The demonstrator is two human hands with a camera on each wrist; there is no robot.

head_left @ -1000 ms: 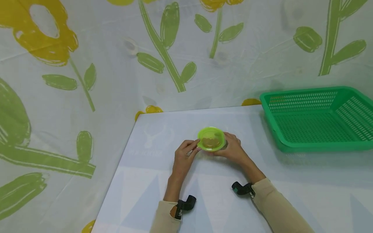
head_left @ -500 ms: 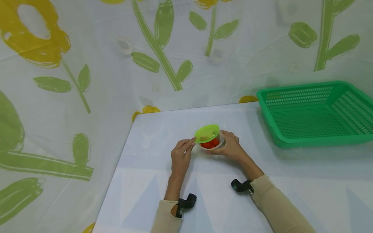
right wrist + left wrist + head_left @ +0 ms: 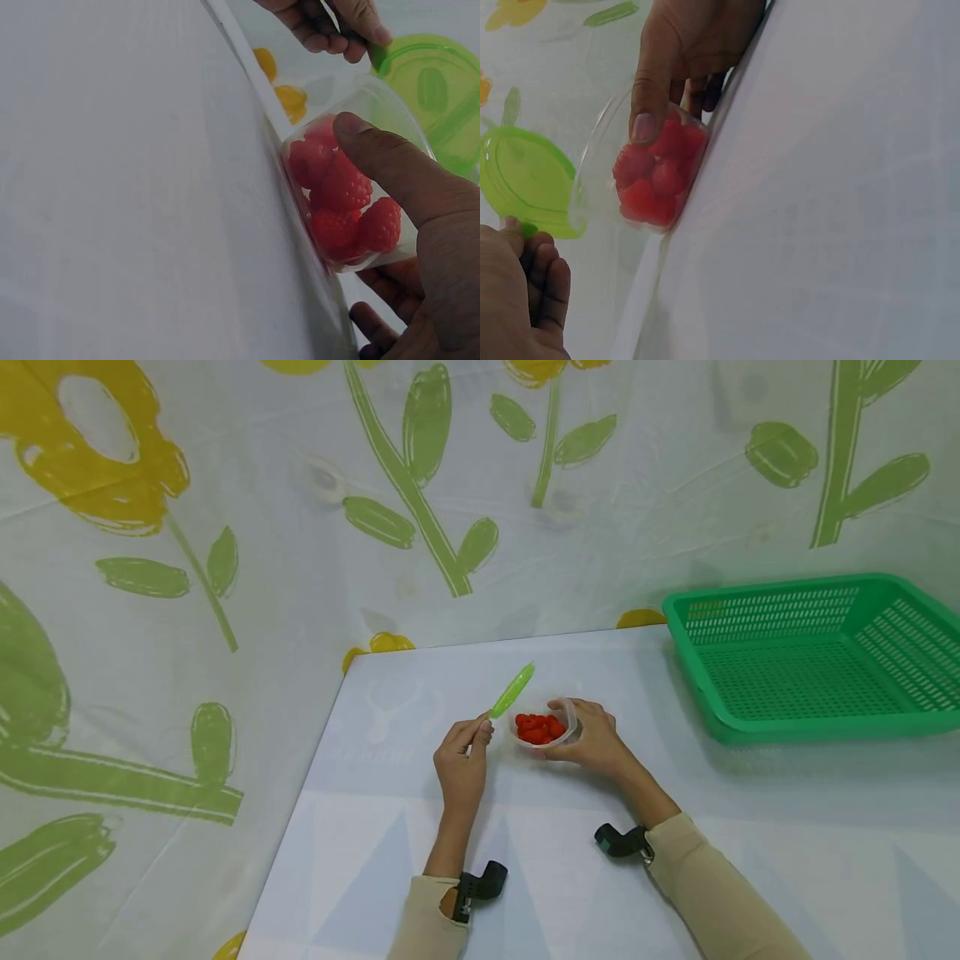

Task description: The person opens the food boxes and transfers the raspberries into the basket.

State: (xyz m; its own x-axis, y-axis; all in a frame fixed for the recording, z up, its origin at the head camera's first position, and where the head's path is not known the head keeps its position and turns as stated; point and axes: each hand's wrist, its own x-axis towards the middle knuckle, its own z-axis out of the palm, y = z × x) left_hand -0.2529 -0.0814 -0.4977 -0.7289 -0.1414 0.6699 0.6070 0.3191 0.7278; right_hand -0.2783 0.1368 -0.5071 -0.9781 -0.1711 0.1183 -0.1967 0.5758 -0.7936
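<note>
Our left hand pinches the green lid by its edge while our right hand grips the clear tub of raspberries, presumably steadying it.

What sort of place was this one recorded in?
Probably a staged recording corner, though I can't be certain: a flower-printed covering lines two sides of a pale table, and small black cameras sit at both wrists.

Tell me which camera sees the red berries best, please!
The right wrist view: the red berries look big there, and you can see their bumps through the clear cup. The left wrist view shows them through the cup too, but blurrier. The head view shows them small, through the cup's open top.
</note>
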